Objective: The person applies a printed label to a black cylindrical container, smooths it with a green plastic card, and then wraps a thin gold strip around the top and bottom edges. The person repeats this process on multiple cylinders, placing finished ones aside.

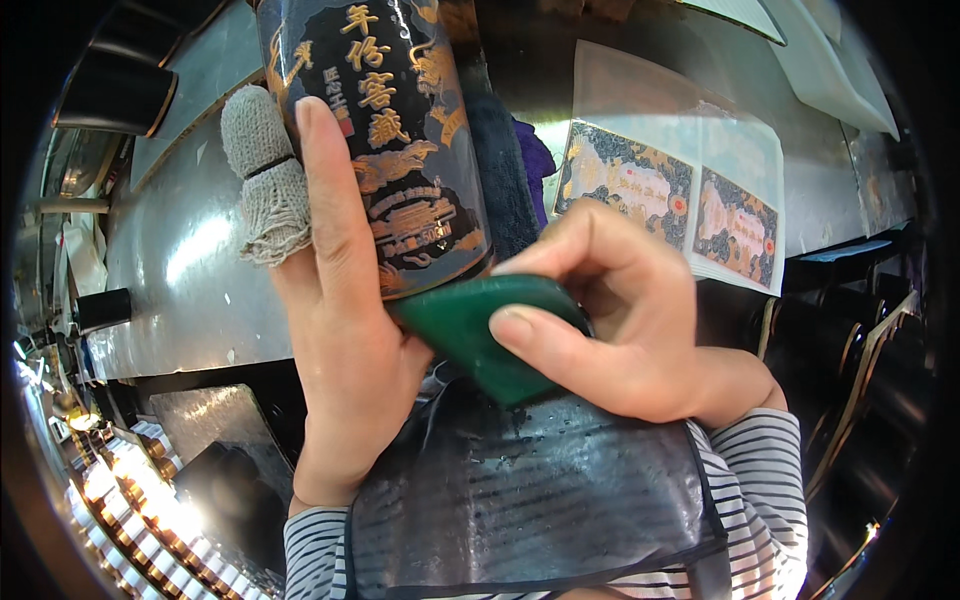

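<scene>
A black cylindrical bottle with gold and grey decoration lies with its base toward me; its far end is cut off by the picture's top. My left hand holds it along the left side, index finger stretched on the surface and thumb mostly hidden by the base. A grey knitted cover, bound with a dark band, wraps a fingertip of that hand. Pinched between the thumb and fingers of my right hand is a flat green scraper. Its edge is at the bottle's base, close to my left thumb.
Backing sheets with patterned labels lie at the right on the metal table. A dark towel and purple cloth are beside the bottle. Black cylinders stand far left. Rows of white-and-gold items sit lower left. A wet dark apron covers my lap.
</scene>
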Available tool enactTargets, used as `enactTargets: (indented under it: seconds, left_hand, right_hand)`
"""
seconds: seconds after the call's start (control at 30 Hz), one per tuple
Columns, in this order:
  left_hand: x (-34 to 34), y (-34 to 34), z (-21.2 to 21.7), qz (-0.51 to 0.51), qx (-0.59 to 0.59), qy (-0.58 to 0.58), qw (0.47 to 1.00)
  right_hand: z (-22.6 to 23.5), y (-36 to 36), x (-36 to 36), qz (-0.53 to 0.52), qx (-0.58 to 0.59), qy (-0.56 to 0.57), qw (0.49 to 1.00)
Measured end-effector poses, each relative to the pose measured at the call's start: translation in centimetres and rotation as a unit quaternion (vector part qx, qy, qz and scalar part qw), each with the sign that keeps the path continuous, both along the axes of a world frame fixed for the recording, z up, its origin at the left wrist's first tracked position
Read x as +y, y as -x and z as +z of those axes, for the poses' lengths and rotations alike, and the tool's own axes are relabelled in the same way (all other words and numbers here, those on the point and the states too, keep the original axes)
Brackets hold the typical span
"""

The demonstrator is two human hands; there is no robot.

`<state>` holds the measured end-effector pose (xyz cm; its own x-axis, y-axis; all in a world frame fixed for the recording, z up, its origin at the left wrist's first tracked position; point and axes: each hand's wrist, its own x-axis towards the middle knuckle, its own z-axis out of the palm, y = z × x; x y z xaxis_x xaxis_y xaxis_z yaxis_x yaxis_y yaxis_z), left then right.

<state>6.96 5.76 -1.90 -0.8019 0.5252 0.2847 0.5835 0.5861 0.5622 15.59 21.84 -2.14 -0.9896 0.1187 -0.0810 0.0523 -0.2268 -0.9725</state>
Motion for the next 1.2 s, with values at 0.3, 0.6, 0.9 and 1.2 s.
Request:
enactTargets:
  seconds: [0.3,0.6,0.9,1.2]
  left_hand:
    - [-3.5,1.9,-4.1,-0.013,-0.039,-0.004,0.999]
    - [-1.7,1.3,-2.7,-0.057,-0.027,-0.038,0.997]
    - [1.1,-0.5,1.4,-0.009,0.144,0.122,0.982]
    - [-2.0,1.5,-4.4,-0.102,-0.078,-0.236,0.963]
  right_hand:
    - [-1.7,-0.7,1.8,-0.085,-0.097,0.036,0.991]
    - [-2.9,-0.5,1.4,-0.094,-0.048,-0.003,0.994]
    - [-0.3,-0.7,1.0,-0.011,-0.029,0.020,0.999]
    - [-3.3,-0.5,1.6,-0.074,-0.052,0.004,0.996]
